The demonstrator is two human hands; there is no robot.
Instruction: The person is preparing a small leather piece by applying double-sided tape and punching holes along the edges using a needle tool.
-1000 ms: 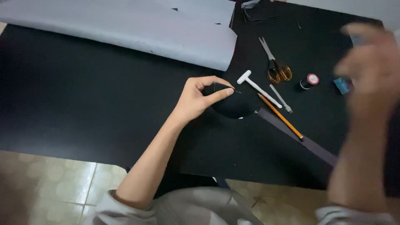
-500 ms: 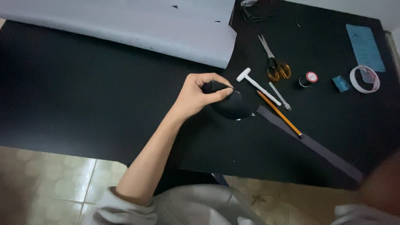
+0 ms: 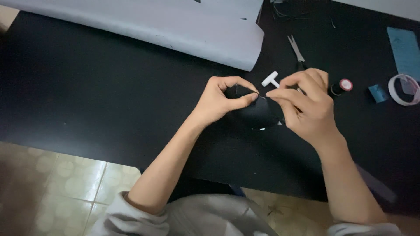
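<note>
My left hand [image 3: 221, 101] pinches the top edge of a small piece of black fabric [image 3: 255, 114] over the black table [image 3: 87, 100]. My right hand [image 3: 304, 102] meets it from the right, thumb and forefinger pinched at the same edge, apparently on a thin needle or thread too small to make out. Just behind the fingers lies a white T-shaped tool [image 3: 270, 80], partly covered by my right hand.
A large sheet of pale grey paper [image 3: 175, 26] lies across the back of the table. Scissors [image 3: 295, 50], a black thread spool with a red-and-white top [image 3: 341, 87], a small blue block [image 3: 377, 93], a roll of white tape [image 3: 404, 89] and a blue card [image 3: 404, 48] sit at the right. Tiled floor [image 3: 57, 188] shows below.
My right hand has come down from the raised, blurred position at the right and now pinches at the fabric edge beside my left hand. The left hand has kept its hold.
</note>
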